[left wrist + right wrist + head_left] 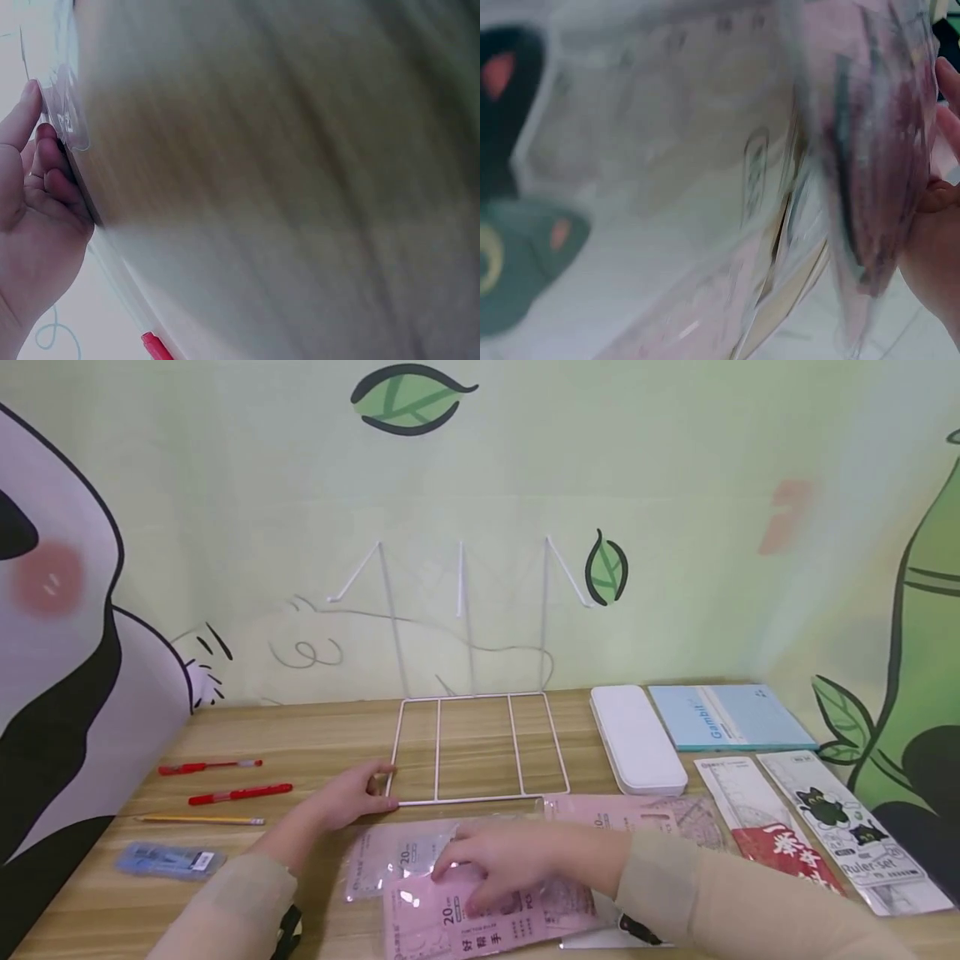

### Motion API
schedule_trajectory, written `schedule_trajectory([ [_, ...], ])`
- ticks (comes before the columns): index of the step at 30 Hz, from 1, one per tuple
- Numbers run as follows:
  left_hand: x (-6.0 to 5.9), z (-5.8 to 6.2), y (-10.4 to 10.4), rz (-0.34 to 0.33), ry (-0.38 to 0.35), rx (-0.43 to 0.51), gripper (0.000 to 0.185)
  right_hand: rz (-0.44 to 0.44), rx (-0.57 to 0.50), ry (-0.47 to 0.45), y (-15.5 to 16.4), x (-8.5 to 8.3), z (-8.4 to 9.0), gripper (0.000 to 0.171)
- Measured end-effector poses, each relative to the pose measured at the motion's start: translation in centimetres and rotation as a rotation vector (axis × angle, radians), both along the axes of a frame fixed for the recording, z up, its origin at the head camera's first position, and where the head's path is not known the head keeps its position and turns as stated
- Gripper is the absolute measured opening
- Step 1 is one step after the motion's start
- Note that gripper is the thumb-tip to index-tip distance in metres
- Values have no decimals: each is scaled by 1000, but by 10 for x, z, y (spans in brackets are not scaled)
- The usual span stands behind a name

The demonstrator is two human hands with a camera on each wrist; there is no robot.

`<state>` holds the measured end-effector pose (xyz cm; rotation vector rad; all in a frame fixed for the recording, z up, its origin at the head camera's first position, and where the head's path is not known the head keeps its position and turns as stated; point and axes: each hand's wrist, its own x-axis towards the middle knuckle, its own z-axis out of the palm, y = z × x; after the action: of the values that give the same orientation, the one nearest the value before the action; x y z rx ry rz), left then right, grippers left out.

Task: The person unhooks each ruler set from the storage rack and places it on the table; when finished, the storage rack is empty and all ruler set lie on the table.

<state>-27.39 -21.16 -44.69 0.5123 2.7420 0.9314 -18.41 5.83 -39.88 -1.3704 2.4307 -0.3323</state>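
Note:
A white wire rack [474, 799] with upright prongs stands on the table against the wall. My left hand [348, 795] holds its near left corner, thumb at the front bar and fingers at the side bar. In the left wrist view the left hand [45, 202] has bent fingers and a straighter thumb. My right hand [517, 860] pinches the upper edge of a pink ruler-set packet [420, 922], thumb on its printed face. This packet overlaps a second pink packet [367, 864]. In the right wrist view the clear plastic packet [877, 150] bulges in front of the right hand [937, 247].
Right of the rack lie a white case [637, 735], a blue notebook [731, 714], a red-and-white ruler packet [772, 835] and a cat-printed ruler packet [847, 827]. At left are red pens [240, 794], a yellow pencil [198, 819] and a blue packet [161, 860].

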Motion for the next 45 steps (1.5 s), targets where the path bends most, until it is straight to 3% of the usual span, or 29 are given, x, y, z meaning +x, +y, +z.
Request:
schedule_trajectory([
  [7,-2,1,1,-1,-7,4,61,56,11,-20,-17,9,-8,55],
  [14,-1,0,-1,-23,10,8,62,119,39,65,-30,14,-14,54],
  [30,1,2,-1,-37,0,20,63,103,48,141,-42,13,-22,55],
  [45,2,3,-1,-22,-7,18,62,166,73,227,-45,14,-22,51],
])
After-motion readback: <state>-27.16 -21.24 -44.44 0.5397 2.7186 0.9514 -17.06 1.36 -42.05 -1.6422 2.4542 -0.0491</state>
